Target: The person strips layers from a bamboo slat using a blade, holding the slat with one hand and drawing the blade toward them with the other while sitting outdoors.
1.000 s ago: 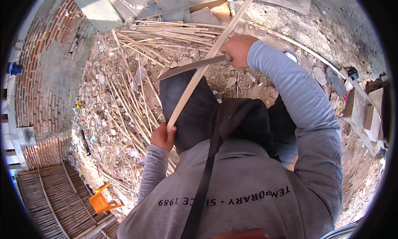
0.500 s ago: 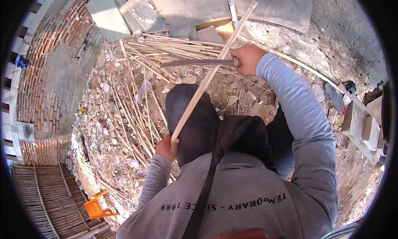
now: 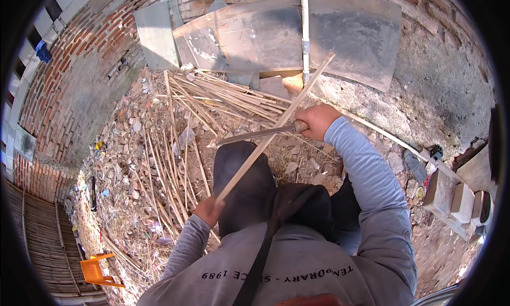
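Note:
My left hand is closed around the near end of a long, pale wooden or bamboo strip, beside my dark-clad left knee. The strip slants away from me, up and to the right over the knee. In my right hand is the short handle of a machete. Its long dark blade points left and crosses the strip near mid-length, seemingly touching it. How deep the edge sits on the strip cannot be made out.
Pale strips lie heaped ahead, with more strips strewn at the left on rubble ground. Flat boards and a white pipe stand against the wall. An orange plastic chair is lower left; blocks sit at the right.
The whole view has shifted, with the scene lower in it. The machete blade has slid a little along the strip toward my left hand, and its tip now tilts nearer to me.

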Motion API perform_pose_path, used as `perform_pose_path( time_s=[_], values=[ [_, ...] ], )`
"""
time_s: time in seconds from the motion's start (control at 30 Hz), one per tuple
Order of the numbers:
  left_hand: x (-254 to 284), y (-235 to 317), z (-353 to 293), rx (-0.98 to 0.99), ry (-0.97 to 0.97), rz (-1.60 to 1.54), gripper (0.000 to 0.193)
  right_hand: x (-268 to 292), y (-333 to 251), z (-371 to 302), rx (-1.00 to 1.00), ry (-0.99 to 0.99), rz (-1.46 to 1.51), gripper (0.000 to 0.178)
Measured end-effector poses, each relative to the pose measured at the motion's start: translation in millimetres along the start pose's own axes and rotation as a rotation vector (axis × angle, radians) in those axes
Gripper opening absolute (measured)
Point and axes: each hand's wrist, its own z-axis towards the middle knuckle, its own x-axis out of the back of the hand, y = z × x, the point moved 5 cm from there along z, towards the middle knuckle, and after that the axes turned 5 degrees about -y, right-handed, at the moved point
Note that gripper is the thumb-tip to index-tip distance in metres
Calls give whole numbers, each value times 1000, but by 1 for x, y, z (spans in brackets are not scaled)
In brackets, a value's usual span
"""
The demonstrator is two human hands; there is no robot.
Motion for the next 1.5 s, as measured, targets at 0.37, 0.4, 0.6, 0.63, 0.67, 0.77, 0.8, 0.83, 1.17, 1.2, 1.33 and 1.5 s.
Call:
perform_pose_path(
  time_s=[0.37,0.4,0.6,0.63,0.67,0.77,0.8,0.83,1.17,1.2,1.33,1.5],
  values=[
    [-8,-21,1,114,-112,-485,44,-25,15,9,-72,-38,76,33],
    [-9,-23,2,136,-143,-565,44,-23,6,9,-73,-45,85,33],
    [-11,-23,6,208,-196,-614,47,-44,50,17,-237,22,365,33],
    [-8,-23,8,225,-199,-593,48,-43,55,16,-233,28,361,33],
    [-7,-23,9,240,-203,-572,48,-41,60,15,-225,62,296,33],
    [-5,-20,5,208,-171,-517,49,-34,45,15,-164,66,181,32],
    [-4,-19,3,192,-157,-483,48,-31,28,15,-110,28,128,31],
    [-4,-21,1,185,-150,-458,47,-29,10,14,-86,-32,87,29],
    [-4,-15,2,245,-141,-520,49,-39,58,12,-243,27,256,37],
    [-6,-18,2,239,-136,-513,49,-34,51,13,-226,40,222,37],
    [-10,-25,-4,241,-78,-568,52,-29,-9,13,-10,-63,91,31],
    [-7,11,2,139,-54,-493,48,-57,56,15,-213,82,356,28]
  ],
)
